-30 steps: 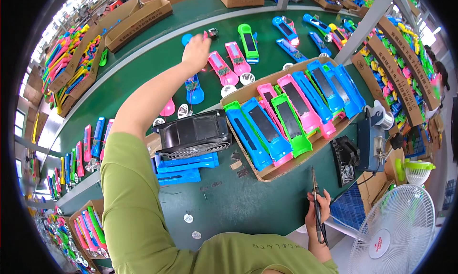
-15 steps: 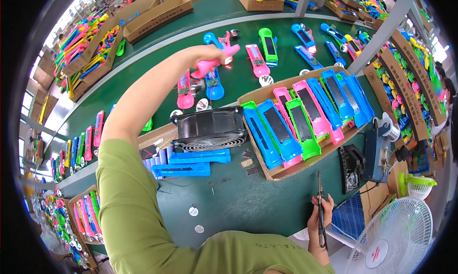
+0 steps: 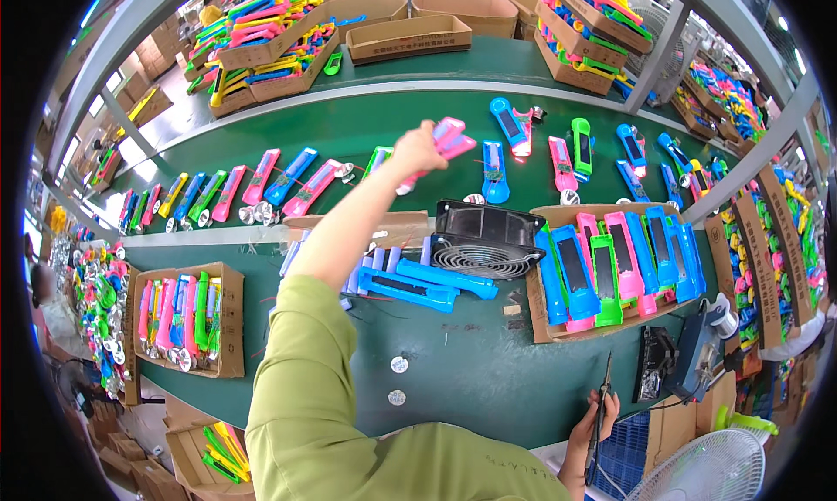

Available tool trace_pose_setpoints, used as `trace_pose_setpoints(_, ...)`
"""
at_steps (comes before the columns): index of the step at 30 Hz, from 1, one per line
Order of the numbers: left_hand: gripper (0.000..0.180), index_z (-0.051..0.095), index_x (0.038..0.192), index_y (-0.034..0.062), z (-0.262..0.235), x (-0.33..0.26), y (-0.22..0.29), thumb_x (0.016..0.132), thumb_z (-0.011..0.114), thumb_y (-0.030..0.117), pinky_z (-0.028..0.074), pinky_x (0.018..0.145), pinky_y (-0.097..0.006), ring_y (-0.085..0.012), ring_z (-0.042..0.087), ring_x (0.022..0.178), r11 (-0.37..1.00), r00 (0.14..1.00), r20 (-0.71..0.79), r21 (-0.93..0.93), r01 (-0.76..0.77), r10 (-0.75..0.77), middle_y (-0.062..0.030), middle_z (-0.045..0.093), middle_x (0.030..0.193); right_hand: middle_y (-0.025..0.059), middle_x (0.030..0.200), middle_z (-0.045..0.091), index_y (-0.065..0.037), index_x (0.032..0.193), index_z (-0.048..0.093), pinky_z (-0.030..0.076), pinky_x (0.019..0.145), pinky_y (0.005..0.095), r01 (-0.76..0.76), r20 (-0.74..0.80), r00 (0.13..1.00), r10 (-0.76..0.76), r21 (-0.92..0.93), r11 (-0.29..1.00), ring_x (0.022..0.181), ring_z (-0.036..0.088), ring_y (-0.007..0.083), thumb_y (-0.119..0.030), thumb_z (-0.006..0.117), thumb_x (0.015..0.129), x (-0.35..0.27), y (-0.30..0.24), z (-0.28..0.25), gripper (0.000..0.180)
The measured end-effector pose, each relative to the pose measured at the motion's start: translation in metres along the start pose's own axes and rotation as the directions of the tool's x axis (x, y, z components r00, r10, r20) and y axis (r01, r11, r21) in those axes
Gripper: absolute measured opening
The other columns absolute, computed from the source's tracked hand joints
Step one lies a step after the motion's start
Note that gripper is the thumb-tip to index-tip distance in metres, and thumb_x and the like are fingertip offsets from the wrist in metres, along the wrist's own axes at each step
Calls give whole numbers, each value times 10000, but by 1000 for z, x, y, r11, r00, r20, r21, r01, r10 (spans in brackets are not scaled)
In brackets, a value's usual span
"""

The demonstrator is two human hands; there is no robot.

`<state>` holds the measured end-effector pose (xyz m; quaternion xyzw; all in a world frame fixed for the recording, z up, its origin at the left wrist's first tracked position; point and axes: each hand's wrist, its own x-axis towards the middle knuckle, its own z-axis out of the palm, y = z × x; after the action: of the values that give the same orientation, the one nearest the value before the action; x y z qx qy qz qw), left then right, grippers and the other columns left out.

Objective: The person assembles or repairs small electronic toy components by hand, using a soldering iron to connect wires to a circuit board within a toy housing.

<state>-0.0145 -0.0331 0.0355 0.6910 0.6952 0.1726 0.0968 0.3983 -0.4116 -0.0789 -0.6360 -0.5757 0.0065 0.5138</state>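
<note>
Pink casings (image 3: 458,144): pinched in left hand (image 3: 420,149) above green belt (image 3: 349,122). Probably light, stiff, slick plastic; thin walls may crack. Best grip: long sides. Right hand (image 3: 592,422) curled around iron (image 3: 605,383).

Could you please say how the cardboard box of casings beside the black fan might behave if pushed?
The cardboard box would probably flex slightly, its walls looking thin. Its casings lean and rise above the rim, so some might shift or tip.
</note>
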Motion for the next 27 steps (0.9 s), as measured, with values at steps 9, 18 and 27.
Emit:
trace_pose_setpoints(9,835,287,1281,43,-64,-90,-182,599,716,260,486,725,-407,-313,603,851,919,962,-182,303,254,-205,-195,609,898,226,1140,455,44,1072,465,504,708,304,-42,63,998,32,171,984,845,614,252,-15,482,861,1,3,2,220)
trace_pose_setpoints(18,988,226,1315,-17,-65,-94,-182,517,765,204,492,783,-364,-311,590,934,893,930,-81,261,367,-359,-218,593,989,186,1002,559,32,1139,432,488,721,294,44,-14,999,-43,75,996,864,596,234,-16,453,890,2,-4,2,255)
trace_pose_setpoints(27,1112,144,1349,-7,-67,-95,-201,488,794,262,468,827,-360,-335,577,952,916,944,0,242,320,-330,-236,586,1006,196,1153,432,26,1140,450,506,733,289,58,21,998,-61,102,993,885,605,249,-19,461,882,-1,12,5,262)
